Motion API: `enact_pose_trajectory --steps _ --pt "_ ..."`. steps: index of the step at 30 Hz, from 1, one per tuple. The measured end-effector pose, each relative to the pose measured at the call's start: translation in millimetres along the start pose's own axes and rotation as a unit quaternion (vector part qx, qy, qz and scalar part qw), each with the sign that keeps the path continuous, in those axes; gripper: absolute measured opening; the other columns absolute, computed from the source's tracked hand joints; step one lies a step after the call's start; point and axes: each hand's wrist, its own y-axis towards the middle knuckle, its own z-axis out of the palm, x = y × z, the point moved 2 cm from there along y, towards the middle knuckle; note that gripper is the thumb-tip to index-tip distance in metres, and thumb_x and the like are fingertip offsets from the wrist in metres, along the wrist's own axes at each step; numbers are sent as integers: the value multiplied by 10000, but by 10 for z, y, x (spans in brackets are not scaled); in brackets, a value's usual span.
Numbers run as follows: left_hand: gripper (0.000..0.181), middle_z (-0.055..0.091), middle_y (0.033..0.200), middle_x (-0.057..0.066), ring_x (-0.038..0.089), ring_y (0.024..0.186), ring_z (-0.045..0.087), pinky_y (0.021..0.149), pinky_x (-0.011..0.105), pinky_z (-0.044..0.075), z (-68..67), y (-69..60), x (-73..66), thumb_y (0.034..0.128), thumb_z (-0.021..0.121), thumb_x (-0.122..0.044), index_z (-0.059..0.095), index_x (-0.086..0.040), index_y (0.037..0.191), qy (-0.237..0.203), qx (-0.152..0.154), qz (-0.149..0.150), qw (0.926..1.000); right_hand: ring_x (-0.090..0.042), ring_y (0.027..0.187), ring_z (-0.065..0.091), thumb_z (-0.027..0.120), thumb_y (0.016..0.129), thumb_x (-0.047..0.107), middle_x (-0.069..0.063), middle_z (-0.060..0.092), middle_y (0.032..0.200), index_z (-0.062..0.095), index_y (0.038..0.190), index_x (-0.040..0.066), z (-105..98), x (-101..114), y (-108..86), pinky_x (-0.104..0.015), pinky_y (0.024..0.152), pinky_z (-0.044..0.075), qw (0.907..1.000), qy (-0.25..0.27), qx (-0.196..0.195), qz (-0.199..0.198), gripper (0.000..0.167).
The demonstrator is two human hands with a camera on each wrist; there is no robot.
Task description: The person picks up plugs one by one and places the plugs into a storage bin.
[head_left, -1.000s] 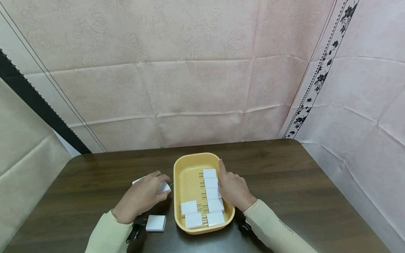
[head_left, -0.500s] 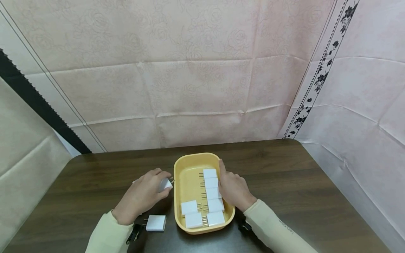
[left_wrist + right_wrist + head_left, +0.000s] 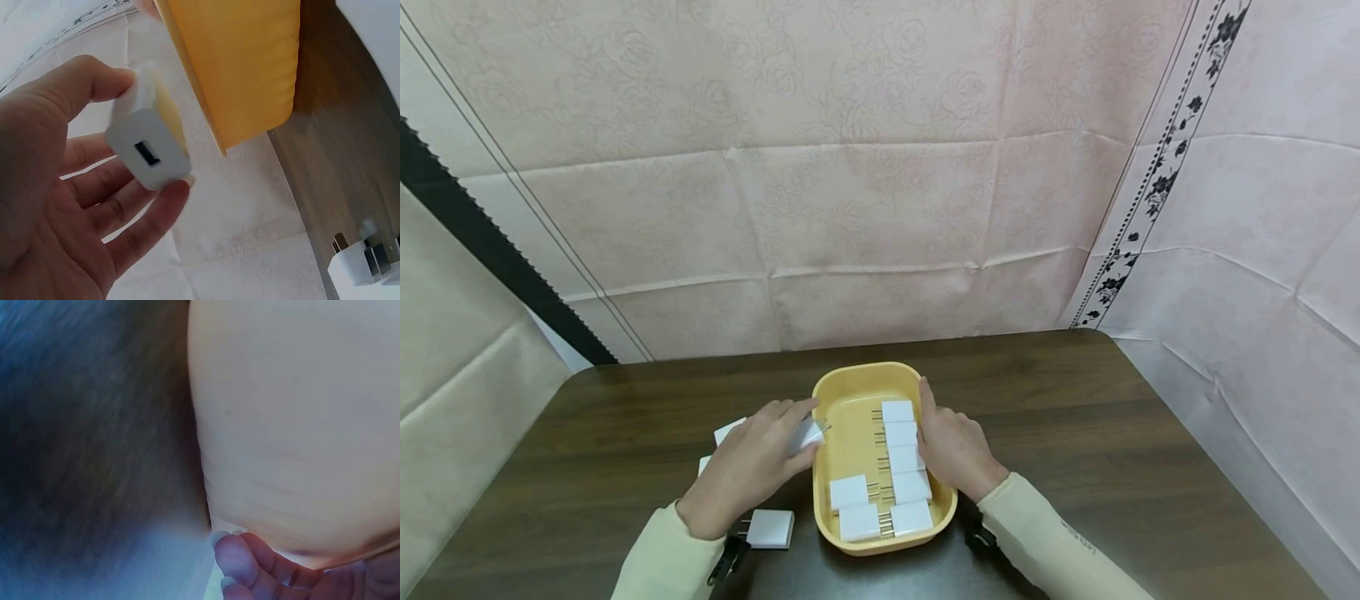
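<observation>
My left hand (image 3: 752, 458) (image 3: 81, 181) pinches a white charger (image 3: 806, 435) (image 3: 147, 147) between thumb and fingers, its prongs pointing right over the left rim of the yellow tray (image 3: 835, 417) (image 3: 250, 69). The left wrist view shows the charger's dark USB slot. Along the tray's right rim lies my right hand (image 3: 958, 450), one finger stretched forward and the hand holding that side; its bent fingers (image 3: 250, 562) show in the right wrist view. Inside the tray, several white chargers (image 3: 897, 412) form a right-hand column, with two more (image 3: 848, 492) at lower left.
One charger (image 3: 770, 529) lies on the brown table (image 3: 647, 417) left of the tray's near end. Others (image 3: 728, 431) are partly hidden behind my left hand. A pale cloth wall (image 3: 865, 208) rises behind the table.
My left hand has moved right with its charger, from beside the tray to its left rim, uncovering parts of the chargers behind it. My right hand and the tray have stayed in place.
</observation>
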Motion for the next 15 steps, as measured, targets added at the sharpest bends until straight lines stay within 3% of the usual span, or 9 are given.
enact_pose_trajectory --steps 6,15 --pt "513 714 1098 76 149 889 645 695 325 558 41 -8 -44 872 786 -267 634 -93 1330 -64 -215 194 9996 -117 413 403 577 1013 158 14 460 570 226 1585 -13 7 -5 -4 -260 412 287 10000 15 49 32 692" --pt "553 727 1103 27 135 923 671 751 326 573 131 -8 -134 866 807 -292 613 -142 1362 107 -382 672 9969 -119 413 402 580 1011 162 19 456 562 221 1588 -10 14 -12 -6 -266 413 282 10000 8 28 17 701"
